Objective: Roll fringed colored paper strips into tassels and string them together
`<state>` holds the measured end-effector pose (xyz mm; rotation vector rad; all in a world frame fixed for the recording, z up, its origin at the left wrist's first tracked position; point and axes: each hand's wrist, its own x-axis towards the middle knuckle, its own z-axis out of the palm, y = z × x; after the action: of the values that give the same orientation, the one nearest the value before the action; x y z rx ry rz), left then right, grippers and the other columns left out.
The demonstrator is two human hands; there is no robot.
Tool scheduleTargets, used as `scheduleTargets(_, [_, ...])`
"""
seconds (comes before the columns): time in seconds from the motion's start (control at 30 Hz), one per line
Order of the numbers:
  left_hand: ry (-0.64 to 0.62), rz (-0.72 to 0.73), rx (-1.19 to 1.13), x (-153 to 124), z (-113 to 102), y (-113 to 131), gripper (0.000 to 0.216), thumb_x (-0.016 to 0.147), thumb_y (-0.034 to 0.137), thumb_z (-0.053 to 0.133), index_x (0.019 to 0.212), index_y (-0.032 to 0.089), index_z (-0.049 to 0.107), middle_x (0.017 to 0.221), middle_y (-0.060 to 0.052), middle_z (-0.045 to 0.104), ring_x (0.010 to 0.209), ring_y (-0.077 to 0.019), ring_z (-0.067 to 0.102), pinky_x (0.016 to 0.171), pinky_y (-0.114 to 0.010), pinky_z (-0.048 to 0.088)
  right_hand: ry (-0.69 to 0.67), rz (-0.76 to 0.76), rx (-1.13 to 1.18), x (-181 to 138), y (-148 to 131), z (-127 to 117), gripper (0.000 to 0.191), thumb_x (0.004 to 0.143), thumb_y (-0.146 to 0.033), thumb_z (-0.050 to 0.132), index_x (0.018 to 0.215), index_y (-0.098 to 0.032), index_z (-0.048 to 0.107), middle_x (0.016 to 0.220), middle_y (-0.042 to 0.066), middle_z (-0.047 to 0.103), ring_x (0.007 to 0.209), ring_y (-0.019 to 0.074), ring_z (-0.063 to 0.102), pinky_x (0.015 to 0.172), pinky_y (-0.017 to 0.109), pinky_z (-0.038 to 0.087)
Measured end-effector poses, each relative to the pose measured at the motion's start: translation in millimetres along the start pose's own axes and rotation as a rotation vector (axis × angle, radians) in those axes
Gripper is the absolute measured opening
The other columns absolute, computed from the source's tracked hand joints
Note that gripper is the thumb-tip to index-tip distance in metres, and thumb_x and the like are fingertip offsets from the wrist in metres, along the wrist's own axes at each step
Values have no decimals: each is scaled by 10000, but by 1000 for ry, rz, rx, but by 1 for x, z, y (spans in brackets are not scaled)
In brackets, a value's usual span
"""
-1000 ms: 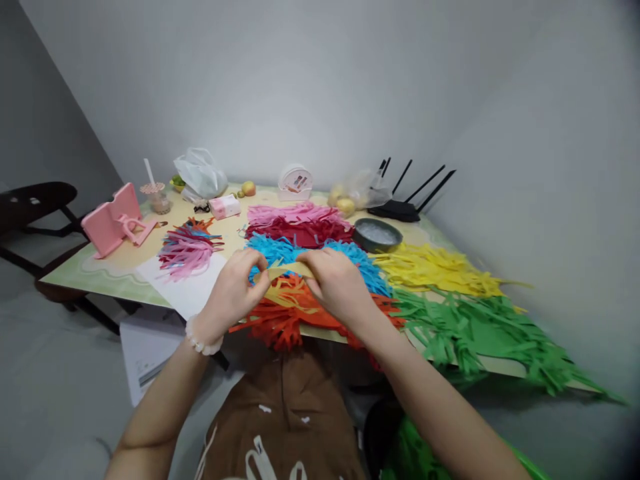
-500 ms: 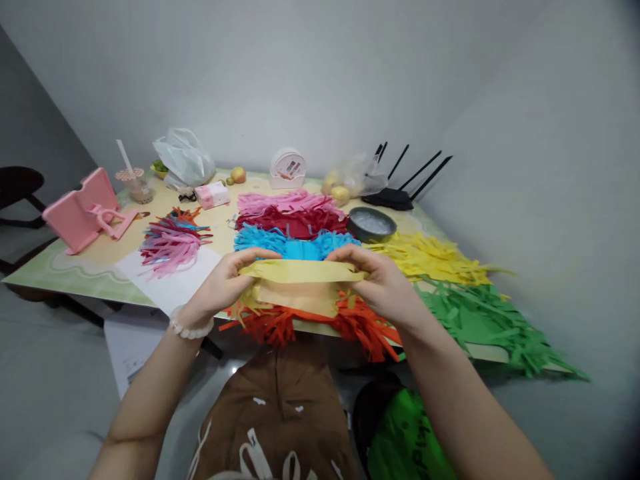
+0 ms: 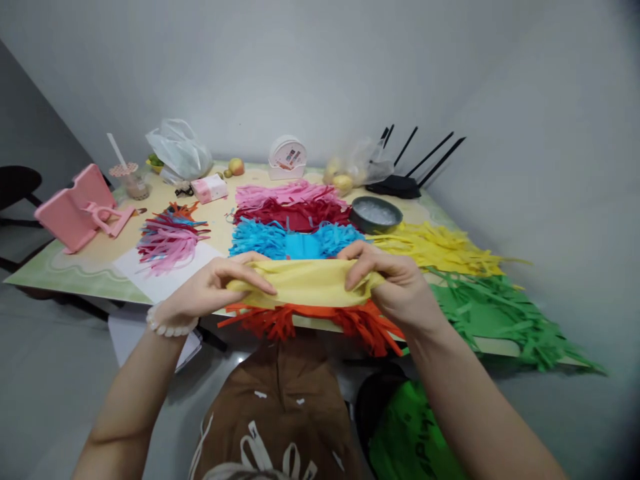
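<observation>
My left hand [image 3: 210,290] and my right hand [image 3: 395,283] each pinch one end of a pale yellow paper strip [image 3: 307,283], stretched flat between them above the table's near edge. Under the strip lies orange fringed paper [image 3: 310,320] that hangs over the edge. Just beyond it is blue fringed paper [image 3: 295,241], then dark red fringed paper [image 3: 295,217] and pink fringed paper [image 3: 285,195]. A bead bracelet circles my left wrist.
Yellow fringe [image 3: 435,247] and green fringe [image 3: 485,313] cover the table's right side. A dark bowl [image 3: 376,213], a router [image 3: 400,187], plastic bags [image 3: 177,150], a pink stand [image 3: 75,207], a mixed fringe bundle [image 3: 170,237] on white paper. A dark chair [image 3: 17,183] at the left.
My hands have moved apart and unfolded the yellow strip from a small bunch into a wide flat band, held a little nearer to me. The view shifted slightly.
</observation>
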<state>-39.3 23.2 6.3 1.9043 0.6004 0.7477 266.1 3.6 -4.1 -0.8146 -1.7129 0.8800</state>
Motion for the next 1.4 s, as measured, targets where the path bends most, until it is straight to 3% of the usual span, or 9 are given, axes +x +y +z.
scheduleTargets(0.13, [-88,-61,-97,10,1,14,742,779,445,747,1444,280,462,1244,-110,643,1109,-262,629,879,-315,515,-47,-58,-82,4,-8,1,310,658,-22,480,649,-225,714,883,23,632,797,170,606,699,290,457])
scheduleTargets(0.27, [-26,-269,116,30,13,22,305,835,442,665,967,167,669,752,4,614,628,-114,545,536,-192,396,-82,-115,-159,6,-10,-2,271,733,-53,517,642,-222,708,891,28,633,802,170,620,720,295,480])
scheduleTargets(0.33, [-52,-304,199,35,16,24,319,848,433,636,707,150,589,594,47,477,512,-76,407,462,-193,285,-111,-135,-214,6,-11,-12,282,765,-60,510,682,-230,719,910,29,647,824,171,635,742,295,495])
scheduleTargets(0.57, [-58,-292,456,39,18,32,385,892,414,542,611,160,472,550,57,400,505,-74,329,481,-219,235,-468,-36,-430,11,-44,-45,568,877,-294,615,1429,-327,486,1446,25,545,1307,279,527,1049,383,461])
scheduleTargets(0.7, [-68,-282,519,40,25,37,348,914,383,506,648,158,510,575,49,445,538,-88,370,517,-224,262,-396,16,-556,15,-39,-9,449,868,-343,660,1297,-232,586,1283,90,658,1143,274,625,957,377,484])
scheduleTargets(0.8, [-50,-265,537,38,26,37,333,924,368,501,668,159,535,585,47,459,562,-95,397,548,-221,292,-404,122,-628,18,-25,8,108,872,-286,640,901,-185,666,859,44,711,776,194,644,688,277,461])
scheduleTargets(0.9, [-17,-255,535,33,23,33,309,916,362,520,688,158,556,615,38,493,596,-104,429,576,-222,316,-367,198,-542,17,-18,5,273,867,-348,637,667,-188,541,625,-22,554,590,132,508,545,233,358])
scheduleTargets(1.2, [268,-218,31,17,30,0,187,853,285,601,967,160,682,875,-33,662,730,-131,582,656,-219,446,-47,278,-28,-10,-11,10,98,854,-297,632,863,-203,659,782,8,653,551,122,587,534,232,475])
scheduleTargets(1.4, [262,-189,-189,7,36,-17,191,762,137,573,826,156,752,798,-46,672,622,-116,584,620,-233,476,30,244,188,-25,9,19,63,781,-171,645,743,-212,616,707,-16,608,510,105,558,503,220,467])
